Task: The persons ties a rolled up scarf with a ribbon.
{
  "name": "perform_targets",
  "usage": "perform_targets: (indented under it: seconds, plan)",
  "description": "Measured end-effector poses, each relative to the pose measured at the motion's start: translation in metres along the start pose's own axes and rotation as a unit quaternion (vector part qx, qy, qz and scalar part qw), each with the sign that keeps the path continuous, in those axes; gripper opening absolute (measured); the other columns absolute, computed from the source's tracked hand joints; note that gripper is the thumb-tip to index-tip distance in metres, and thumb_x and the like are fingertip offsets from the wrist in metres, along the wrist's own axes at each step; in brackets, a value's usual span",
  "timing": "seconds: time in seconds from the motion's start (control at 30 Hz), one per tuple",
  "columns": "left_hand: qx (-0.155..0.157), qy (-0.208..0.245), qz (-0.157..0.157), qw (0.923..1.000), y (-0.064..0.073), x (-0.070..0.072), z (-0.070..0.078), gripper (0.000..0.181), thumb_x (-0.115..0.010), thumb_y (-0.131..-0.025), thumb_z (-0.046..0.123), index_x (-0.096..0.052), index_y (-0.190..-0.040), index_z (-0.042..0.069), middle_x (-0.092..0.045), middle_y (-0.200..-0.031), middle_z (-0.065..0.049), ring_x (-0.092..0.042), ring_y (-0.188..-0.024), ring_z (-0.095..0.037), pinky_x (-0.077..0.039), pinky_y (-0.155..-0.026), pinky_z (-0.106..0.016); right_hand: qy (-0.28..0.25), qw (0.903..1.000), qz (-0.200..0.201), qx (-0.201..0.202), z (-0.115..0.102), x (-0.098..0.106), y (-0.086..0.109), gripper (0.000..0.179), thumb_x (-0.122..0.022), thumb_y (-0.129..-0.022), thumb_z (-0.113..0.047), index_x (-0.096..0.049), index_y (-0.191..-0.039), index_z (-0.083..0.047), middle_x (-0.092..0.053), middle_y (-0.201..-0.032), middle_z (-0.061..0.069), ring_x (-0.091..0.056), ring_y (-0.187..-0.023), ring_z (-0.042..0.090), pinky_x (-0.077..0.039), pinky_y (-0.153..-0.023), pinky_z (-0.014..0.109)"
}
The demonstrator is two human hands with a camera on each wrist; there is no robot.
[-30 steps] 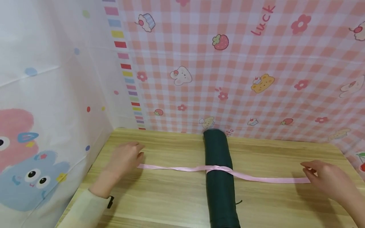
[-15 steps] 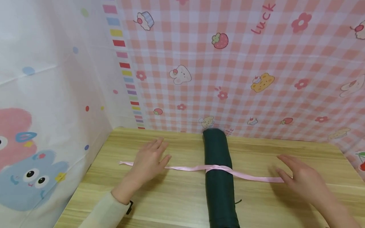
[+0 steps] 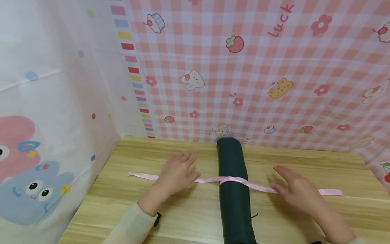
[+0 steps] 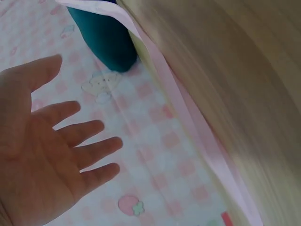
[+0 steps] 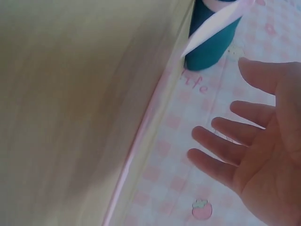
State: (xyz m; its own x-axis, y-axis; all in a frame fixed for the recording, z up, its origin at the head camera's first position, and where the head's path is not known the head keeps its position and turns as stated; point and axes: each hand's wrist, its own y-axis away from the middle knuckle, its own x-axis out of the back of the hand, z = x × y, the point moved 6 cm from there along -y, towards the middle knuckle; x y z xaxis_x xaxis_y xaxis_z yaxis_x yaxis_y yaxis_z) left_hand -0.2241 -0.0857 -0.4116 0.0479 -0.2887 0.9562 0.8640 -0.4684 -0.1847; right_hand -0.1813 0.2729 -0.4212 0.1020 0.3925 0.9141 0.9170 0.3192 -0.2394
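A long dark green, fabric-covered roll (image 3: 236, 210), perhaps a folded umbrella, lies lengthwise on the wooden table. Around its middle goes a pink ribbon (image 3: 208, 180), crossed over itself on top, with one tail stretched out to each side. Above the left tail hovers my left hand (image 3: 175, 176), its fingers spread and nothing held; the left wrist view shows its bare palm (image 4: 42, 160). My right hand (image 3: 300, 191) is over the right tail, hiding part of it, and the right wrist view shows that palm (image 5: 270, 165) holding nothing too.
The wooden table (image 3: 140, 152) ends at a pink checked cloth (image 3: 259, 67) hanging behind it. A white printed cloth (image 3: 61, 101) hangs along the left side. A thin dark cord (image 3: 255, 215) sticks out from the roll's right side.
Both hands have let go of the ribbon's ends and moved inward toward the green roll. Both ribbon tails now lie on the table; the roll has stayed in place.
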Motion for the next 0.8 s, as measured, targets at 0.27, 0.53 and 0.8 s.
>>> perform_targets:
  seconds: [0.27, 0.53, 0.8]
  plan:
    - [0.023, 0.006, -0.096, 0.9951, -0.01, -0.023, 0.019, 0.065, -0.072, -0.097, 0.046, -0.058, -0.15, 0.011, -0.059, -0.149, -0.017, -0.059, -0.132, -0.038, -0.044, -0.112, -0.055, -0.03, 0.997, -0.071, -0.008, -0.015, -0.023, -0.008, 0.062, -0.084, -0.089, -0.026, -0.063, -0.138, 0.005, -0.059, -0.141, 0.03, -0.059, -0.126, 0.05, -0.047, -0.101, 0.067]
    - [0.03, 0.015, -0.15, 0.9881, -0.014, -0.043, 0.03, 0.051, -0.077, -0.093, 0.038, -0.068, -0.137, 0.013, -0.068, -0.122, -0.01, -0.062, -0.109, -0.03, -0.052, -0.091, -0.048, -0.04, 0.9907, -0.13, -0.005, -0.022, -0.039, -0.013, 0.052, -0.084, -0.09, -0.029, -0.069, -0.131, 0.001, -0.061, -0.138, 0.029, -0.06, -0.125, 0.049, -0.047, -0.102, 0.066]
    - [0.009, -0.026, -0.166, 0.9857, -0.021, -0.051, 0.038, 0.026, -0.081, -0.09, 0.025, -0.076, -0.112, 0.012, -0.057, -0.092, -0.002, -0.051, -0.087, -0.021, -0.047, -0.074, -0.037, -0.036, 0.9919, -0.121, 0.012, -0.022, -0.041, -0.019, 0.021, -0.087, -0.083, -0.003, -0.078, -0.101, -0.007, -0.072, -0.104, 0.006, -0.067, -0.09, 0.023, -0.06, -0.085, 0.05]
